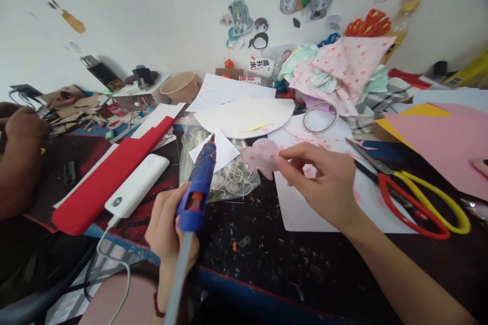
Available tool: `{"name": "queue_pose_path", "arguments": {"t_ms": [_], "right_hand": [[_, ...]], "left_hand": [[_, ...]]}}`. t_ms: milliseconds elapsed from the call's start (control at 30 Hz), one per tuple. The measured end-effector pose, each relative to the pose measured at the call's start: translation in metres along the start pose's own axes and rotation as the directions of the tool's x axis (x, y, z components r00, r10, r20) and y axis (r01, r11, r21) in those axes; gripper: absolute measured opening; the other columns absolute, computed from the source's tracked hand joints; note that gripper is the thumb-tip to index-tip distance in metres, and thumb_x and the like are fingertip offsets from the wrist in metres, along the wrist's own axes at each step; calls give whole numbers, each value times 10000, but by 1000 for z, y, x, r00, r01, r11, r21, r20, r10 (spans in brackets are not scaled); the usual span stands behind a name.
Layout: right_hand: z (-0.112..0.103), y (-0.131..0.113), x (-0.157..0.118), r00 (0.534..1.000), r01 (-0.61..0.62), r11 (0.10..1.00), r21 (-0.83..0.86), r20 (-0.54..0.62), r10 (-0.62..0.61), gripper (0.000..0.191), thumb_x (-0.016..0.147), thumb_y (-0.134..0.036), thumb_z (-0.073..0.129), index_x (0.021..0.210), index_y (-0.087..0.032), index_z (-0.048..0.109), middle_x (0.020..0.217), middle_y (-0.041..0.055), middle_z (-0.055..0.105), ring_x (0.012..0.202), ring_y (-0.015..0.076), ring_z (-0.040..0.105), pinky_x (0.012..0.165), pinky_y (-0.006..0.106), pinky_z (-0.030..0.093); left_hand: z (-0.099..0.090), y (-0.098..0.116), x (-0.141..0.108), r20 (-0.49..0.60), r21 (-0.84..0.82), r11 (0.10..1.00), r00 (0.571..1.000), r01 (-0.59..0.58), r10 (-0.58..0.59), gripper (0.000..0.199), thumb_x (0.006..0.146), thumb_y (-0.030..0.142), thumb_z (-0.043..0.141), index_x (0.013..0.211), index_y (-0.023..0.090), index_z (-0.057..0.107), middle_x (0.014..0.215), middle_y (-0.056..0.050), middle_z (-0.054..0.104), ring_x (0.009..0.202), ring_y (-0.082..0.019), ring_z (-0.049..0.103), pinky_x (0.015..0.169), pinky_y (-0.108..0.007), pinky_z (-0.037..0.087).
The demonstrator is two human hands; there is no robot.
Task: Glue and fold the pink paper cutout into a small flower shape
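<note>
My left hand point(168, 226) is wrapped round a blue glue gun point(201, 177), its dark nozzle pointing up and away from me. A long translucent glue stick point(180, 269) sticks out of its back end. Between thumb and fingertips, my right hand point(324, 177) pinches a pale pink, scalloped cutout point(260, 156) with darker pink spots. The cutout hangs over the edge of a clear plastic bag point(240, 183) holding white string. A small white paper square point(221, 150) lies on that bag, behind the nozzle. White paper point(301, 213) with pink scraps lies under my right hand.
Large scissors point(414, 203) with red and yellow handles lie at the right. A white power bank point(137, 186) with a cable sits beside a red folded strip point(114, 177). Spotted fabric point(339, 71) is heaped behind. Another person's arm point(19, 162) rests at the far left.
</note>
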State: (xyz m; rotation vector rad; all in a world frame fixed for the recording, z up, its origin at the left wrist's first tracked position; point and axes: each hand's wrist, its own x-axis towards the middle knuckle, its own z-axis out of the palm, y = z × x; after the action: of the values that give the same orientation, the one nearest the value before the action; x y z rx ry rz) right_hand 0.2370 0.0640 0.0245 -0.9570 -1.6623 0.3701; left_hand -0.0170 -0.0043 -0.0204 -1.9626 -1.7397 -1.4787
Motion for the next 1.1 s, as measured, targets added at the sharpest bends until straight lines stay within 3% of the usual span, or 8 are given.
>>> {"name": "queue_pose_path", "arguments": {"t_ms": [67,133,333,733,800,900,967,1100], "right_hand": [[-2,2,1,996,-84,992,91,7,83,111,868,-137,721,786,-209,702,638,-48,687,473,71,574,444,210,428],[-3,4,3,986,-166,965,204,38,162,89,875,-172,725,793,-201,708,656,-35,691,472,77,585,453,219,457],[-4,7,8,960,-279,867,413,128,248,117,874,-211,740,765,-183,706,570,-47,629,438,73,577,448,212,460],[-2,5,8,937,-344,830,440,211,277,152,848,-259,766,733,-173,718,526,-41,611,421,80,569,418,211,459],[-2,5,8,931,-357,818,451,237,276,149,848,-254,768,732,-174,719,535,-40,618,428,78,576,420,205,459],[-2,6,8,930,-355,812,464,264,256,135,857,-244,763,749,-174,723,572,-38,632,443,71,587,424,196,448],[-2,5,7,932,-342,817,465,277,233,126,867,-239,760,763,-176,725,591,-39,636,457,67,590,434,192,447],[-4,2,5,933,-319,830,457,307,190,132,882,-247,755,770,-184,722,632,-29,655,501,80,601,465,205,485]], "left_hand": [[-1,-6,0,55,183,972,989,-145,137,315,1049,304,451,1253,164,647,1067,-107,655,934,-226,651,809,-322,508],[2,-13,0,165,364,904,971,-224,175,362,1045,289,501,1363,145,594,1086,-117,647,925,-228,655,766,-299,506],[13,-22,7,367,496,831,928,-252,62,412,1055,340,472,1349,76,586,1072,-164,622,945,-302,600,852,-417,524],[3,-13,12,333,539,830,942,-148,-48,432,1031,401,518,1378,148,573,1211,-178,637,1055,-360,567,850,-472,473],[-1,-1,21,245,429,898,969,-97,-13,391,1032,381,525,1350,164,593,1200,-163,641,1087,-343,575,896,-467,464],[-1,23,41,174,76,995,984,-63,49,220,1020,291,566,1178,180,671,1056,-90,672,985,-246,611,881,-388,474],[4,39,56,223,-155,988,973,-26,61,176,999,266,600,1121,181,696,978,-53,677,898,-191,607,805,-323,476],[15,59,77,432,-423,881,902,211,-8,152,951,278,670,1056,189,734,951,-32,720,824,-156,612,743,-301,463]]}}
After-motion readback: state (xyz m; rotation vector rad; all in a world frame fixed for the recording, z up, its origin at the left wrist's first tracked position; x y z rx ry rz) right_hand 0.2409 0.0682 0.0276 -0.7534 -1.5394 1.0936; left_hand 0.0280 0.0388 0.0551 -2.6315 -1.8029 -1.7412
